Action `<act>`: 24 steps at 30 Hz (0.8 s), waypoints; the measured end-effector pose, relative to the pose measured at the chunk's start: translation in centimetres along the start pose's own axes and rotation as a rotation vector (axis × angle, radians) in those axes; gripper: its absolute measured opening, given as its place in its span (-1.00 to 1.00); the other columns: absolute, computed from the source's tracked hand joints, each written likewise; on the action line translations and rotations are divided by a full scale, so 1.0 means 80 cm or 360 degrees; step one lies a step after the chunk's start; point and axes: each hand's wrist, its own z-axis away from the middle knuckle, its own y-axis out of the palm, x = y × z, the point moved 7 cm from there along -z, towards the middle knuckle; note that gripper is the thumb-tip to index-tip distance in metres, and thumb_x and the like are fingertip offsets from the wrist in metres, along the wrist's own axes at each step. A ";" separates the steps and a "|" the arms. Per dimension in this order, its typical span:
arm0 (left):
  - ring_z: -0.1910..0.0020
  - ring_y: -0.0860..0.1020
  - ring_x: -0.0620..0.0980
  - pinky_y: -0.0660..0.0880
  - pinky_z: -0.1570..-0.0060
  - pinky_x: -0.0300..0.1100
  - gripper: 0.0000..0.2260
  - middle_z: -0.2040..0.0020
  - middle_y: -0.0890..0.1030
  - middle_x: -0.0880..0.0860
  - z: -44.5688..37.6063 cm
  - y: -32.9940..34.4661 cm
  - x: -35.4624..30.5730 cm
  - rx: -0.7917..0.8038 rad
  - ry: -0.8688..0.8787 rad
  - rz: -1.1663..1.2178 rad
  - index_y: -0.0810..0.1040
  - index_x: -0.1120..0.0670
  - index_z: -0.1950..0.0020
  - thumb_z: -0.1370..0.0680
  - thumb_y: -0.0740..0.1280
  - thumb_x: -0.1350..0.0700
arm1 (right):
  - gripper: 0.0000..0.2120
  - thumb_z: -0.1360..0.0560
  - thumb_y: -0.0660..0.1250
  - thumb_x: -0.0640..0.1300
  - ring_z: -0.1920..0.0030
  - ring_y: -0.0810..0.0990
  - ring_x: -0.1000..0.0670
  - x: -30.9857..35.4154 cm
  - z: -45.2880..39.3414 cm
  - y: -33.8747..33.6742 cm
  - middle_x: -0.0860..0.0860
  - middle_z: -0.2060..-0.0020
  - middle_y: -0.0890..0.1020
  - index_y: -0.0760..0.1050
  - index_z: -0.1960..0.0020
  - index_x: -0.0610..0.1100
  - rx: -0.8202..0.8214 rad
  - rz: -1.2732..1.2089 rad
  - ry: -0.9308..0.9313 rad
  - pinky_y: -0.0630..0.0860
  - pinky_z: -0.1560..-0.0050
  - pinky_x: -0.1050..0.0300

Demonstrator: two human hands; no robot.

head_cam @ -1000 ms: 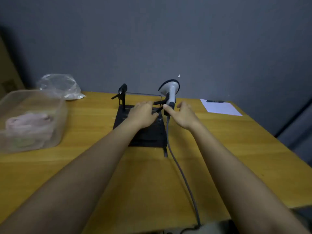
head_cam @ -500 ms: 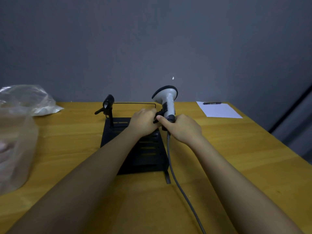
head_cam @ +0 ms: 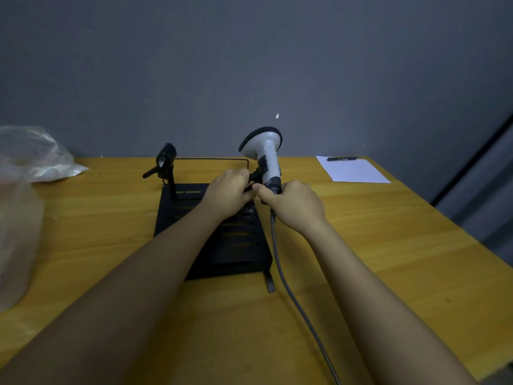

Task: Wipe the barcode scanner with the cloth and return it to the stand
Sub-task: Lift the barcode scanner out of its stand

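Two hands are meeting at one white-and-black handheld barcode scanner [head_cam: 266, 154] standing upright on its black metal stand [head_cam: 222, 232].

The right hand [head_cam: 294, 205] is wrapping closed around the scanner's lower handle; the left hand [head_cam: 229, 191] is pinching the black clamp beside it. One grey cable [head_cam: 291, 295] is trailing across the yellow wooden table [head_cam: 388, 259], which is also carrying one white paper sheet [head_cam: 354, 170], one black pen [head_cam: 342, 158] and one crumpled clear plastic bag [head_cam: 36, 154].

A wooden bench [head_cam: 388, 259] carries a black stand [head_cam: 236, 245] at its middle. A grey cable [head_cam: 291, 295] trails across it towards the near edge. A sheet of paper [head_cam: 355, 170] with a pen [head_cam: 342, 158] lies far right; a plastic bag [head_cam: 36, 154] far left.
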 end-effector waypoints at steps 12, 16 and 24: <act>0.29 0.34 0.05 0.22 0.27 -0.11 -0.77 0.36 0.28 -0.04 -0.006 0.009 0.004 -0.0039 0.0111 -0.0044 0.24 0.11 0.19 -0.56 0.22 0.03 | -0.42 -0.44 0.18 0.34 0.42 0.46 -0.07 0.000 0.003 -0.003 -0.02 0.48 0.49 0.37 0.43 -0.15 -0.0125 0.0046 -0.0031 0.24 0.45 0.13; 0.29 0.34 0.05 0.20 0.27 -0.12 -0.77 0.37 0.27 -0.05 -0.006 0.012 0.006 -0.0078 0.0104 -0.0041 0.24 0.11 0.20 -0.56 0.22 0.04 | -0.43 -0.44 0.19 0.34 0.45 0.45 -0.07 0.001 0.008 -0.006 -0.02 0.51 0.48 0.34 0.46 -0.12 -0.0151 -0.0028 -0.0051 0.25 0.45 0.12; 0.25 0.40 0.04 0.26 0.25 -0.12 -0.80 0.24 0.44 0.05 -0.004 0.009 0.002 -0.0089 0.0054 -0.0083 0.29 0.09 0.15 -0.56 0.23 0.02 | -0.46 -0.45 0.20 0.32 0.44 0.50 -0.08 0.007 0.021 -0.042 -0.05 0.51 0.52 0.34 0.47 -0.09 -0.0319 -0.0098 -0.0136 0.33 0.43 0.06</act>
